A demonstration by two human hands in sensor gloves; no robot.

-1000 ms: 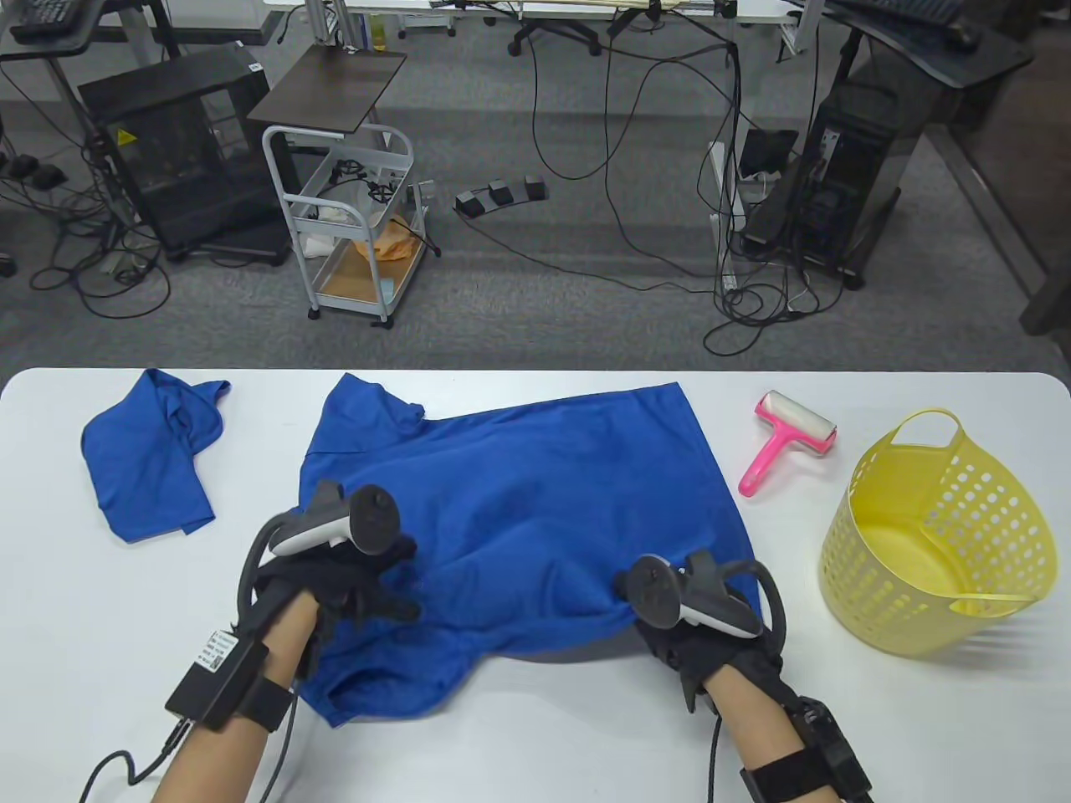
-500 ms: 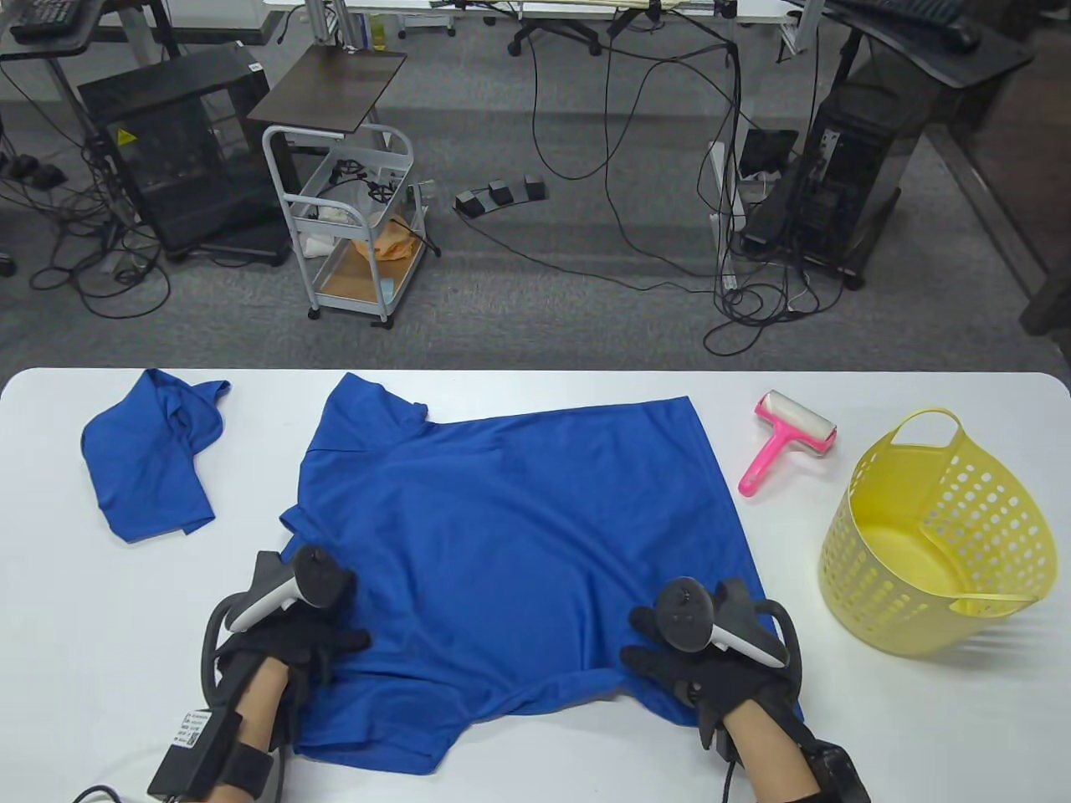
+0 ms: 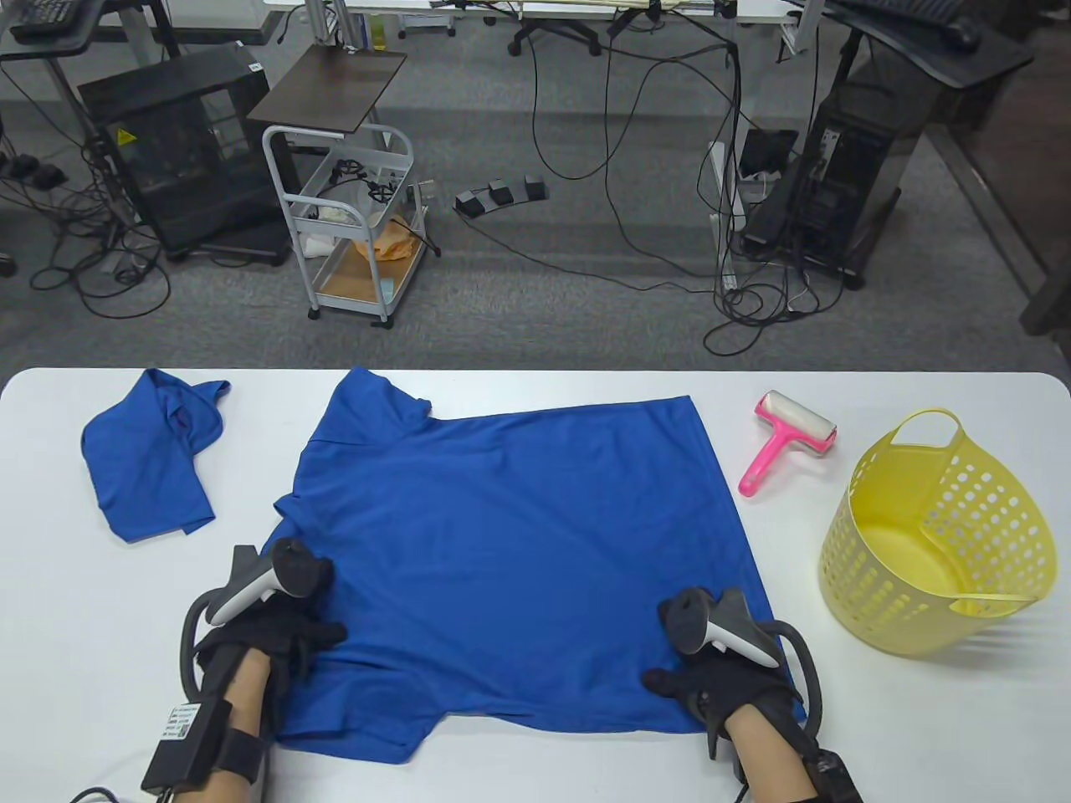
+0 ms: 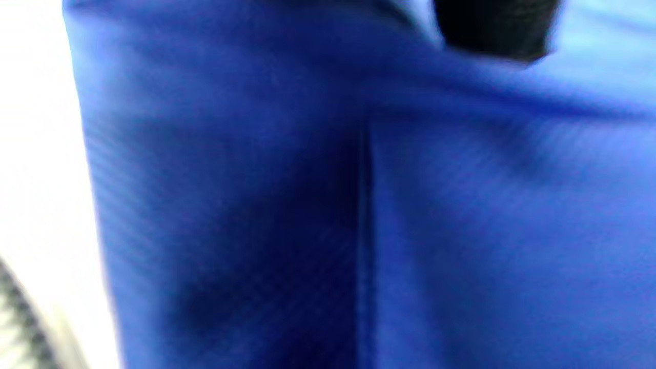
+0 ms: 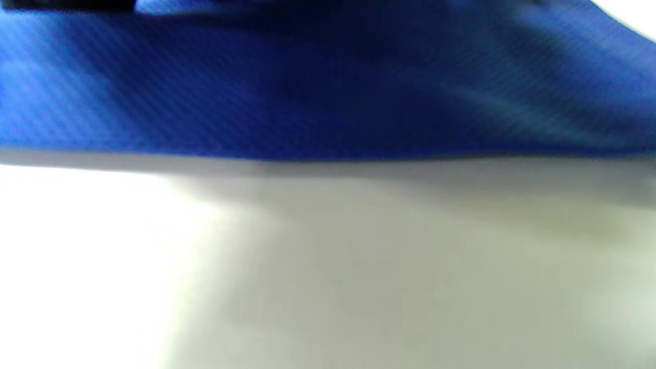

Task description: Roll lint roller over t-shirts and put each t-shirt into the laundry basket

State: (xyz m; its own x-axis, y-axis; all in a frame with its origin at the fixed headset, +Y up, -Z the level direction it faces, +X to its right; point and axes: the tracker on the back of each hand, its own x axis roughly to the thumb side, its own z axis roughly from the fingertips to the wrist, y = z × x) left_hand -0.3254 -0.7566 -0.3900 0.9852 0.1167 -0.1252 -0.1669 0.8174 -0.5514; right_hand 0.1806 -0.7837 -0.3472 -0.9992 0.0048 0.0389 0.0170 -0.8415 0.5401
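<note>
Big blue t-shirt [image 3: 519, 552] lies spread flat mid-table, long axis running roughly 10-to-4 o'clock: collar end w/ a sleeve toward 10–11, hem along the side facing 3 o'clock. Near edge sits close to the table [image 3: 535, 761] front.

Left hand [image 3: 268, 640] at the shirt's 7 o'clock corner, on the near sleeve area; fingers look laid onto the cloth but whether they pinch it — can't tell. Left wrist view: blurred blue fabric w/ a seam, one dark fingertip [image 4: 494, 28] at 12 o'clock touching the cloth.

Right hand [image 3: 728, 686] at the shirt's 5 o'clock corner, fingers reaching toward 9 o'clock on the fabric; grip vs flat can't tell. Right wrist view: blurred blue edge over white tabletop, nothing more.

Second blue t-shirt [image 3: 151, 456] crumpled at the table's 10 o'clock, apart from the big one.

Pink lint roller [image 3: 786, 439] at 2 o'clock of the spread shirt, just beside its hem, handle pointing 7 o'clock, white roll head at 1 o'clock end. Yellow laundry basket [image 3: 937, 535] at 3 o'clock, tilted, mouth opening toward 7–8 o'clock.
</note>
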